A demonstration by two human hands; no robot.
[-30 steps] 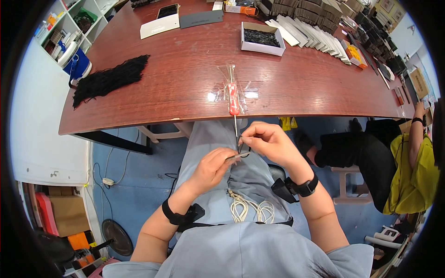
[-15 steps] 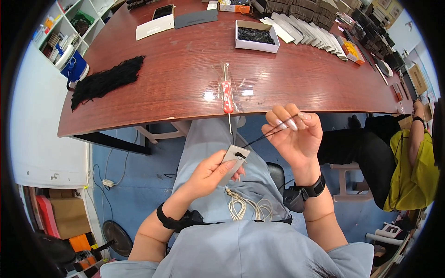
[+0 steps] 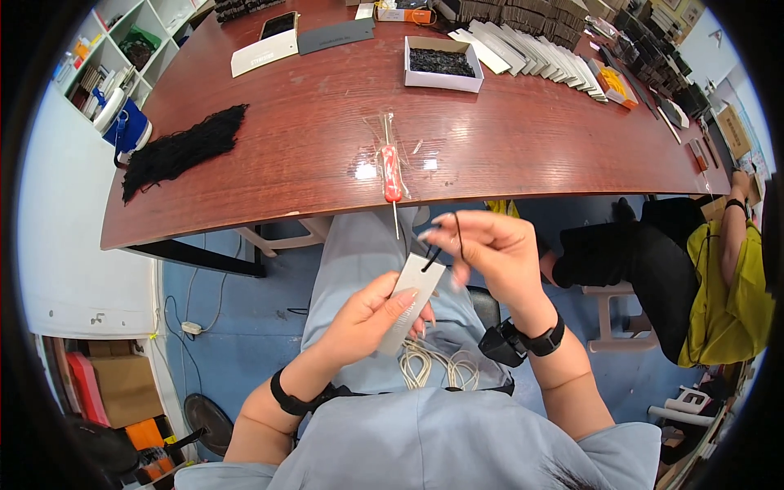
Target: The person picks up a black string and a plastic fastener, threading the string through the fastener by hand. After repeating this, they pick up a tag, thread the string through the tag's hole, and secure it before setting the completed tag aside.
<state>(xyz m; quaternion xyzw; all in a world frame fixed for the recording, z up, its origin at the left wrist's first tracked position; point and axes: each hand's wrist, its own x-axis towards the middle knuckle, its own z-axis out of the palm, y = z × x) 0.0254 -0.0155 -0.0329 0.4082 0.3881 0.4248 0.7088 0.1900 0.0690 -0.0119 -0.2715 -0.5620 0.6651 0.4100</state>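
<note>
A light grey hang tag (image 3: 406, 312) is pinched between the thumb and fingers of my left hand (image 3: 369, 314), tilted above my lap. Through the hole at its top end runs a black cord (image 3: 436, 255). My right hand (image 3: 490, 249) grips the cord just beyond the tag, with a loop of it across the fingers. Just past my hands, a red-handled hook tool (image 3: 392, 175) is fixed under clear tape at the table's near edge, its thin metal shaft jutting out over my lap.
On the table (image 3: 310, 155) lie a bundle of black cords (image 3: 184, 153), a white box of black cords (image 3: 443, 67), a row of pale tags (image 3: 539, 61) and a dark tag (image 3: 336, 37). A person in a yellow-green top (image 3: 719, 302) sits at right.
My right hand has come down and left toward the tag, and the stretched cord is now slack and looped. The tag's printed face has turned more into view.
</note>
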